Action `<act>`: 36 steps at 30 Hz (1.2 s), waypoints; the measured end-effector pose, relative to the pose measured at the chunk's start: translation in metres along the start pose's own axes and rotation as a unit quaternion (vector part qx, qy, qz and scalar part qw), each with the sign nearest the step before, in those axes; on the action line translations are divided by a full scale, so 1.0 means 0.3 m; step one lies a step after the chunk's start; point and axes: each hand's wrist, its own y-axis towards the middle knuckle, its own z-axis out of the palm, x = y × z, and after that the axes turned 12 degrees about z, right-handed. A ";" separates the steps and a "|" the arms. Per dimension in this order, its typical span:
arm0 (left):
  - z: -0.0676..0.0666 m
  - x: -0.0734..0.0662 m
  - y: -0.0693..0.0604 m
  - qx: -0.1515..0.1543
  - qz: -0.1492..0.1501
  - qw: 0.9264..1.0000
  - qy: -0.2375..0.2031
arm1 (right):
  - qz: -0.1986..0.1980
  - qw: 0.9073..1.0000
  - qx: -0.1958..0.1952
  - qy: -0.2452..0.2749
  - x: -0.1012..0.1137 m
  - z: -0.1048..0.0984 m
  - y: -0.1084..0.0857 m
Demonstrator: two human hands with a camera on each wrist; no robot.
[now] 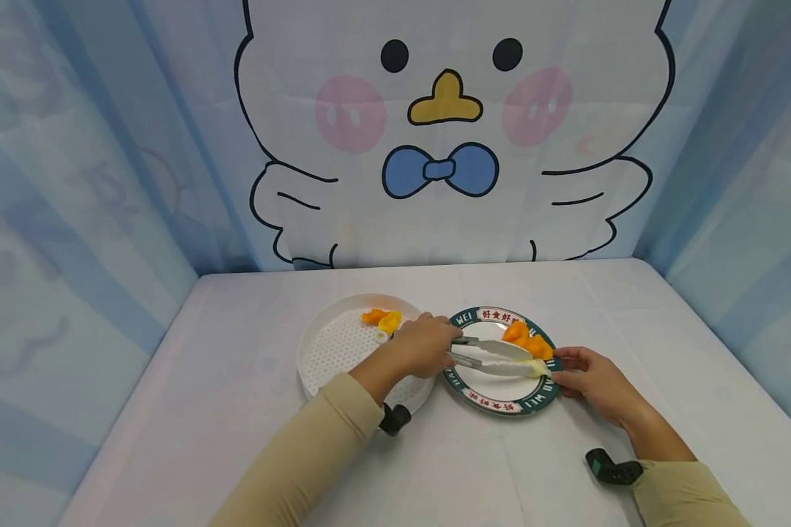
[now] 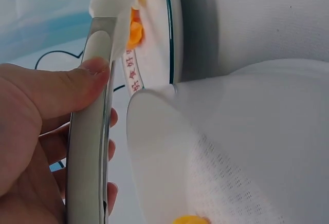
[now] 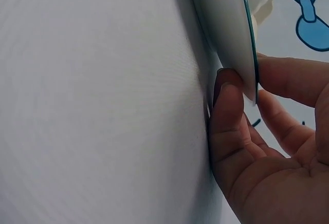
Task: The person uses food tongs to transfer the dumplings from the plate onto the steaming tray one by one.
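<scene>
Metal tongs [image 1: 501,368] in left hand [image 1: 425,345], over plate [image 1: 494,389]

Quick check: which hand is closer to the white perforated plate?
Left. The left hand, gripping the tongs, is by the right side of the white perforated plate; the right hand is farther right, pinching the green-rimmed plate at its right rim.

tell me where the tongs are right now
In the head view, the tongs are right of centre, gripped by the left hand, their heads over the green-rimmed plate, below the orange pieces.
</scene>
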 end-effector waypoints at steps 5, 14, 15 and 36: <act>-0.008 0.010 -0.019 -0.002 0.000 1.000 -0.010 | 0.001 1.000 0.003 0.001 0.001 -0.002 0.000; -0.021 0.056 -0.078 -0.021 0.004 0.999 -0.029 | 0.004 1.000 0.003 -0.001 0.006 -0.004 -0.002; -0.024 0.062 -0.086 -0.024 0.004 0.999 -0.030 | 0.005 1.000 0.003 -0.002 0.008 -0.003 -0.002; -0.064 0.206 -0.330 -0.097 -0.050 0.992 -0.056 | 0.007 1.000 -0.002 -0.012 0.006 -0.003 -0.002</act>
